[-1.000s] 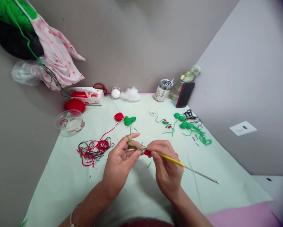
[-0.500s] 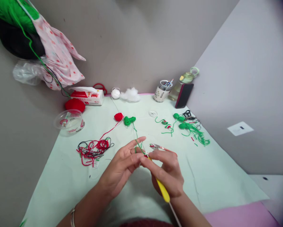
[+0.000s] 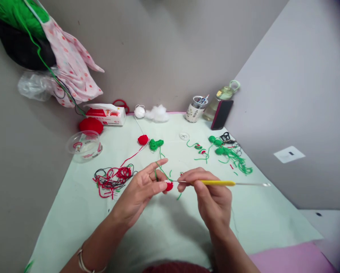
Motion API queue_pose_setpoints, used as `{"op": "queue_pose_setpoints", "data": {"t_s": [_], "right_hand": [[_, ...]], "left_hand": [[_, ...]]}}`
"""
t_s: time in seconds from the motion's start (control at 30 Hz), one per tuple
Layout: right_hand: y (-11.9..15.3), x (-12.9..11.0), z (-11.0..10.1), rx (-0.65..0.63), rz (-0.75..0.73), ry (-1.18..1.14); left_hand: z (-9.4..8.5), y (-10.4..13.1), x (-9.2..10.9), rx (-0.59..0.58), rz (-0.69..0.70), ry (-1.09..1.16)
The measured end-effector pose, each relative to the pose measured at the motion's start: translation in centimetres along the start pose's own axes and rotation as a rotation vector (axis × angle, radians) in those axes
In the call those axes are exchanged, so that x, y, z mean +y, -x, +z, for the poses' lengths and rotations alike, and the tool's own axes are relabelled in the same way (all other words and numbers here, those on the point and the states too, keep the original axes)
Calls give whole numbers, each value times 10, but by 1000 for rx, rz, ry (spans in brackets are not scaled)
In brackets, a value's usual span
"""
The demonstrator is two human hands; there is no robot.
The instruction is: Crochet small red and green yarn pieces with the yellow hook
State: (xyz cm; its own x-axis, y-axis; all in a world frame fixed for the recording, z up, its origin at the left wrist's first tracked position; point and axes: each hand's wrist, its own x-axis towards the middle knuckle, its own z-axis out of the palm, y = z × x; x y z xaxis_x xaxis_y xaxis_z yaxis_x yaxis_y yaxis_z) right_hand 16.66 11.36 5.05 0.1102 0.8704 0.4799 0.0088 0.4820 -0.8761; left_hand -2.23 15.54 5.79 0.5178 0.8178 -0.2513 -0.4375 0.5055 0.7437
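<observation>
Between thumb and fingers, my left hand pinches a small red and white crochet piece. Green yarn loops around its raised fingers and runs back to a green yarn bundle. My right hand grips a crochet hook by its yellow handle, lying nearly level. The hook's thin metal tip reaches the top edge of the crochet piece, where the green yarn meets it. A short green tail hangs below, near the right fingers. Scissors behind the right hand are mostly hidden.
Tangled red and black yarn scraps lie on the left. Farther back are a red yarn ball, a clear plastic tub, a tissue box, white stuffing, a pen can and a phone. Green pieces lie right.
My right hand has moved right and turned the hook from steeply slanted to nearly level. The red and white piece, mostly covered before, now shows. My left hand has shifted slightly left.
</observation>
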Motion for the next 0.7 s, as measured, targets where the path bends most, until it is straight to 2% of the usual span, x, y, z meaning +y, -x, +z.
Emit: {"op": "queue_pose_setpoints", "data": {"t_s": [0.17,0.33,0.53,0.7], "right_hand": [[-3,6,4,35,121,-209],[-1,7,14,28,7,27],[0,3,17,42,-58,162],[16,16,19,48,-242,508]], "left_hand": [[2,0,-5,42,106,-105],[7,-1,-14,50,105,-136],[10,0,-17,139,164,-132],[15,1,-23,163,142,-12]]}}
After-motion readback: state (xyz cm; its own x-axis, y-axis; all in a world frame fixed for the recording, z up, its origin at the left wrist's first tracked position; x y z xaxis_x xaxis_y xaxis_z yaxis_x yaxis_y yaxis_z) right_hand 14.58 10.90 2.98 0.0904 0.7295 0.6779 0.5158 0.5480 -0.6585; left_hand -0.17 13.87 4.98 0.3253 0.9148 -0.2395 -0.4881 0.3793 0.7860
